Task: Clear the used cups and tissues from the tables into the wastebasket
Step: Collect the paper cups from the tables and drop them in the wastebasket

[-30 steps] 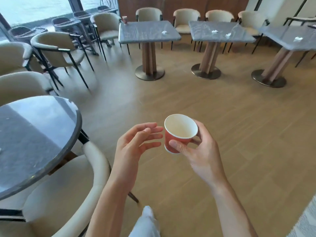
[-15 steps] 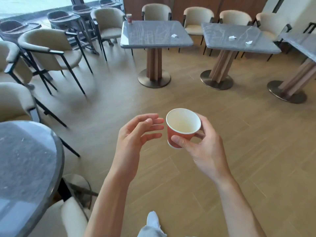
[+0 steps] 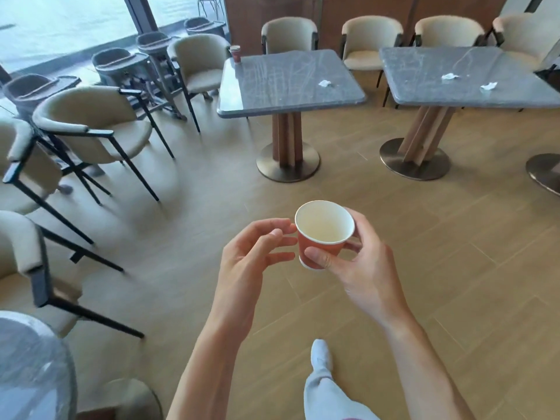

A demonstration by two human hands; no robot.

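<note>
Figure: progress of the clearing task, read from left to right. At the far left, part of a round table (image 3: 33, 359) shows, blurred, and nothing can be made out on it. Beyond a group of chairs (image 3: 91, 116), a red cup (image 3: 235, 53) stands upright on the far left corner of the nearer square table (image 3: 288, 98); a crumpled tissue (image 3: 325, 83) lies on the same top, toward its right edge and well apart from that cup. In the foreground the left hand (image 3: 251, 259) hangs relaxed and holds nothing, its loosely curled fingertips just beside the carried cup (image 3: 322, 237); whether they touch its wall cannot be told. The right hand (image 3: 360, 268) grasps this cup, thumb across the front of the red wall and fingers behind, with the cup upright, held over bare floor, and its pale inside apparently empty. On the right, the second square table (image 3: 454, 95) bears two more tissues (image 3: 449, 76), lying near each other. No wastebasket is in view. Judged from this, the task is at an early stage: one cup is collected but not yet binned, while at least one cup and three tissues remain on the tables.
</note>
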